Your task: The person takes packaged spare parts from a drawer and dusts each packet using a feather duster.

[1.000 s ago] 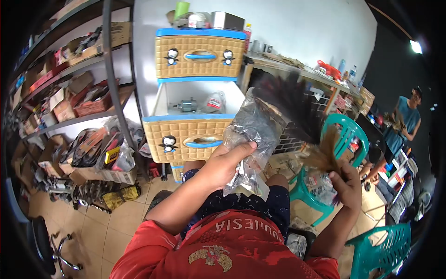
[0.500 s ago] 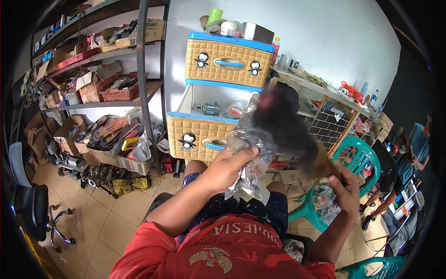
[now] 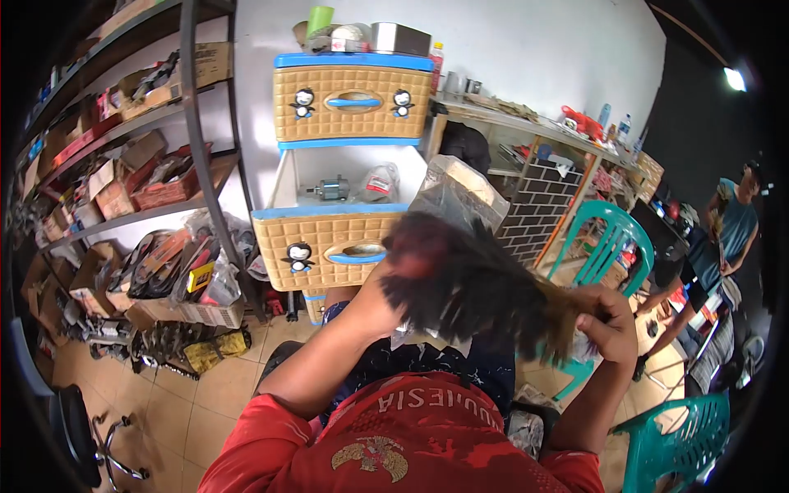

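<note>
My right hand (image 3: 606, 324) is closed around the yellowish-brown end of a feather duster (image 3: 477, 279). Its dark feathers, with a reddish patch at the far end, are blurred by motion and sweep across in front of my left hand (image 3: 385, 296). My left fingers are mostly covered by the feathers. A clear plastic bag (image 3: 460, 193) rises above them, still in the left grip, with a pale piece inside. Just beyond, the pulled-out drawer (image 3: 329, 234) holds a small metal motor (image 3: 332, 188) and a bagged part (image 3: 380, 182).
Shelves (image 3: 193, 107) packed with boxes stand on the left, an office chair (image 3: 82, 427) below. Green plastic chairs (image 3: 606, 238) are at right. A cluttered counter (image 3: 534, 123) runs along the wall. Another person (image 3: 731, 222) stands at far right.
The feather duster has swung down and left, from above the plastic bag to across my left hand. The view has shifted to the right.
</note>
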A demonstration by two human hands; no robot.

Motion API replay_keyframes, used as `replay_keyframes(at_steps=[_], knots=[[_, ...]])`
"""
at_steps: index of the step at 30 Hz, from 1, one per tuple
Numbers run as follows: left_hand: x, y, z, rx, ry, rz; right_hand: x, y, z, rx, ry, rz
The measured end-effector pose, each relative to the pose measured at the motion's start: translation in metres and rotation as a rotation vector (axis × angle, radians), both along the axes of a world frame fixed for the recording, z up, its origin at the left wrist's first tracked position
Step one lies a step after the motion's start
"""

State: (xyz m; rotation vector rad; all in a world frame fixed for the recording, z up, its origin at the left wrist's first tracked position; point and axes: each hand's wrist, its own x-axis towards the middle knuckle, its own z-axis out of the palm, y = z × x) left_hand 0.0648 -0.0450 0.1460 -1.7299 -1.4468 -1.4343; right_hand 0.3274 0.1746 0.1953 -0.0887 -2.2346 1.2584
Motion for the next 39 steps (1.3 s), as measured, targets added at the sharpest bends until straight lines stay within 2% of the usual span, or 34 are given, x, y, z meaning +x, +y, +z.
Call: replay_keyframes(at_steps=[2, 3, 8, 10, 12, 14, 16, 17, 18, 19, 20, 21, 22, 24, 26, 28, 30, 31, 32, 34, 36, 37, 38, 39], knots=[[0.015, 0.005, 0.007, -0.186, -1.126, -0.793, 0.004, -0.007, 0.002, -0.041, 0.001, -0.201], [0.016, 0.006, 0.013, -0.232, -1.176, -0.871, 0.007, -0.008, 0.003, -0.010, -0.027, -0.243], [0.003, 0.033, -0.005, -0.344, -1.147, -1.017, 0.041, -0.024, 0.000, 0.047, -0.185, -0.284], [0.009, 0.044, -0.010, -0.082, -1.008, -0.983, 0.040, -0.040, 0.004, -0.012, -0.004, -0.318], [0.008, 0.044, 0.007, -0.351, -1.191, -0.995, 0.054, -0.045, 0.005, -0.030, -0.064, -0.456], [0.006, 0.057, 0.001, -0.420, -1.233, -1.042, 0.069, -0.055, 0.004, 0.008, -0.183, -0.440], [-0.002, 0.080, -0.019, -0.193, -0.859, -0.984, 0.071, -0.069, 0.004, 0.022, -0.238, -0.464], [0.007, 0.079, -0.009, 0.056, -0.625, -0.959, 0.064, -0.080, 0.004, 0.027, -0.082, -0.529], [0.006, 0.080, -0.005, 0.042, -0.627, -0.993, 0.061, -0.088, 0.003, 0.034, 0.072, -0.594], [0.004, 0.082, -0.002, -0.200, -0.907, -1.183, 0.074, -0.089, 0.004, 0.055, -0.074, -0.703], [0.002, 0.084, 0.000, -0.467, -1.180, -1.350, 0.076, -0.096, 0.006, 0.053, -0.074, -0.738], [0.004, 0.086, 0.001, -0.511, -1.248, -1.388, 0.078, -0.103, 0.007, 0.068, -0.123, -0.749], [0.003, 0.096, -0.008, -0.536, -1.246, -1.413, 0.080, -0.111, 0.008, 0.079, -0.172, -0.758], [0.004, 0.120, -0.030, -0.349, -0.925, -1.148, 0.079, -0.122, 0.007, 0.030, -0.139, -0.777], [0.006, 0.118, -0.019, -0.467, -1.011, -1.278, 0.070, -0.128, 0.006, 0.108, -0.015, -0.907], [0.009, 0.109, 0.005, -0.688, -1.185, -1.472, 0.070, -0.134, 0.007, 0.046, -0.141, -1.084], [0.018, 0.114, 0.009, -0.715, -1.193, -1.449, 0.060, -0.140, 0.006, -0.014, -0.146, -1.157], [0.019, 0.120, 0.007, -0.716, -1.191, -1.428, 0.047, -0.142, 0.001, 0.028, 0.032, -1.069], [0.019, 0.125, 0.006, -0.715, -1.182, -1.402, 0.038, -0.150, 0.006, 0.024, 0.047, -1.095], [0.024, 0.129, 0.013, -0.712, -1.199, -1.372, 0.021, -0.173, 0.018, 0.300, -0.172, -1.220], [0.025, 0.131, 0.010, -0.791, -1.202, -1.211, 0.007, -0.167, 0.020, 0.289, -0.004, -0.897], [0.023, 0.143, 0.000, -0.801, -1.192, -1.326, 0.002, -0.176, 0.041, -0.030, -0.165, -0.718], [0.031, 0.148, -0.011, -0.888, -1.163, -1.332, -0.008, -0.175, 0.047, -0.050, -0.112, -0.587], [0.039, 0.150, -0.018, -0.968, -1.133, -1.338, -0.030, -0.173, 0.041, -0.067, 0.081, -0.464]])
